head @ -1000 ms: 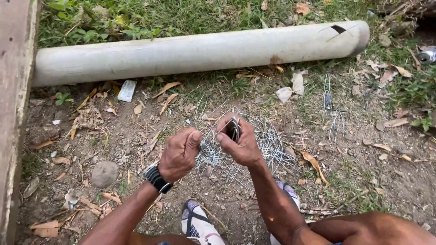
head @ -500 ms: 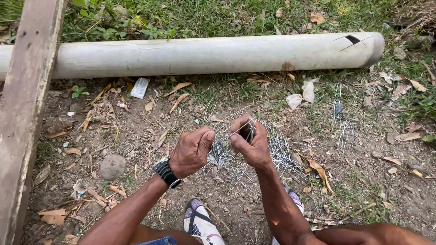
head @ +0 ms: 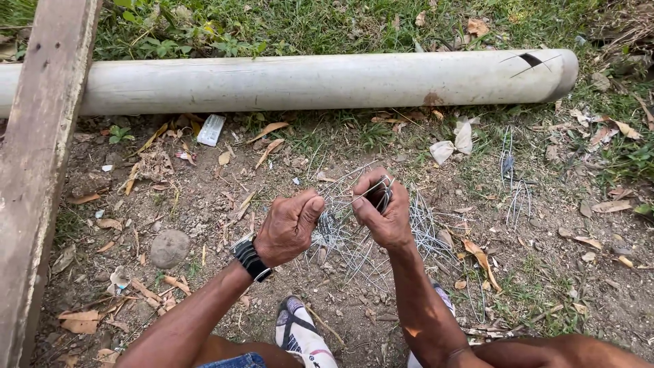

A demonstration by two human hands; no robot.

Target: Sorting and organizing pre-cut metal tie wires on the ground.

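Both hands closed on thin wire, held just above a loose tangle of the same wire on the bare ground.

The left hand [head: 289,228] is a tight fist pinching one end of a wire strand [head: 347,202], and the right hand [head: 383,210] is curled shut around the other end, with what looks like a small dark tool or coil at its fingertips; which one I cannot tell. The strand runs short and nearly level between them, left to right, so its long axis lies across the body and each hand has its own end. The wire pile [head: 368,238] lies directly below and just beyond the knuckles, closer under the right hand. A long pale pipe [head: 306,80] lies well apart at the far edge of the dirt patch, parallel to the strand, and a wooden plank [head: 41,170] lies along the left.
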